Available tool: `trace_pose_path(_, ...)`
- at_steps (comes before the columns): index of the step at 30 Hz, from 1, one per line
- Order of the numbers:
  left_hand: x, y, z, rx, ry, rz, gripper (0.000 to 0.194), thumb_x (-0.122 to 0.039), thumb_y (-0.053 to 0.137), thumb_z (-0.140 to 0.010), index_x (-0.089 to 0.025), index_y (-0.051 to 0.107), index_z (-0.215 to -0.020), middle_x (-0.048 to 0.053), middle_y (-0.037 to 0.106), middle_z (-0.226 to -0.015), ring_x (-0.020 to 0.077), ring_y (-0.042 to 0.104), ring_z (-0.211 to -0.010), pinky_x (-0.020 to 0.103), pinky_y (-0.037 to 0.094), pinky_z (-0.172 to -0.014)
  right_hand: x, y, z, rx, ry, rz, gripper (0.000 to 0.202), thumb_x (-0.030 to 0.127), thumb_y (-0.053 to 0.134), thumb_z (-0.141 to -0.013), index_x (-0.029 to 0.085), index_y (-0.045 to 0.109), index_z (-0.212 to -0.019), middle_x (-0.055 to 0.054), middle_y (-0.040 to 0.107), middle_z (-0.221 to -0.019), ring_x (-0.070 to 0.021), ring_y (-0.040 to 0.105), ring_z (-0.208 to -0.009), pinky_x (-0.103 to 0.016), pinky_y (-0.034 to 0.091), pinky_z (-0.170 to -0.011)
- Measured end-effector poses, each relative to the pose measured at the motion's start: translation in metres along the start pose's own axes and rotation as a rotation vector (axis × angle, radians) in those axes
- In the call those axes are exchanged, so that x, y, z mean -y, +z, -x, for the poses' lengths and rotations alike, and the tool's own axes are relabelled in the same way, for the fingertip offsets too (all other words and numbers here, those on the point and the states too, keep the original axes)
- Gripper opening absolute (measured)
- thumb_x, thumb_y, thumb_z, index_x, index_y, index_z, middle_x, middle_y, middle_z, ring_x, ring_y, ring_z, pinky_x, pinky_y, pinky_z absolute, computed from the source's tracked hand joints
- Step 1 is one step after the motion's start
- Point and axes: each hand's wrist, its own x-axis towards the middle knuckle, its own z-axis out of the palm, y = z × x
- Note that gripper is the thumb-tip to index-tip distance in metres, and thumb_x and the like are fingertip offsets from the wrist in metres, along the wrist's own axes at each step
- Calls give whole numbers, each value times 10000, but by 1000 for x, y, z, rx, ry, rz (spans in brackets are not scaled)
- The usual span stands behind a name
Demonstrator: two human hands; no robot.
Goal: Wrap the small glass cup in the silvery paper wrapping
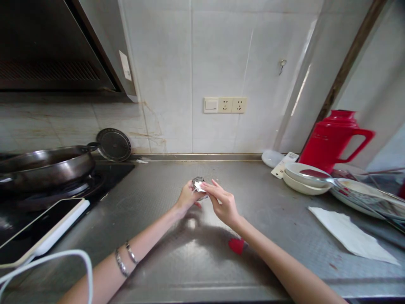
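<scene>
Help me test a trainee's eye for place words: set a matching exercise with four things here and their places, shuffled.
1. Pan
2. Wall sockets
3. Silvery foil
4. Red flask

A. Behind the stacked bowls
B. In the left hand, touched by the right hand
C. On the stove
D. Above the counter

1-C, 2-D, 3-B, 4-A

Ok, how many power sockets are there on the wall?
2. The left socket sits right beside the switch; the right socket adjoins it. Some could be hidden behind the red flask.
</scene>
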Motion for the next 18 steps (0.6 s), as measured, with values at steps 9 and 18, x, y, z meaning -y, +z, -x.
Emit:
trace_pose_path(9, 3, 0, 0, 76, -3, -20, 579, -297, 839, -555, -160, 537, -1030, 23, 602, -837, 147, 616, -695, 147, 425, -402, -5, -5, -6, -161, 69, 37, 341, 110, 482, -911, 281, 651, -1154, -3, 736, -1022, -162, 721, -838, -511, 401, -1090)
trace_pose_path(18, 1, 0, 0, 65, -35, -19, 586, -305, 819, -558, -160, 526, -1044, 35, 610, -863, 144, 596, -707, 157, 436, -400, 0, -3, -3, -18, -87, 87, 457, 48, 416, -904, 290, 570, -1260, -41, 720, -1077, -197, 642, -1091, -528, 395, -1077)
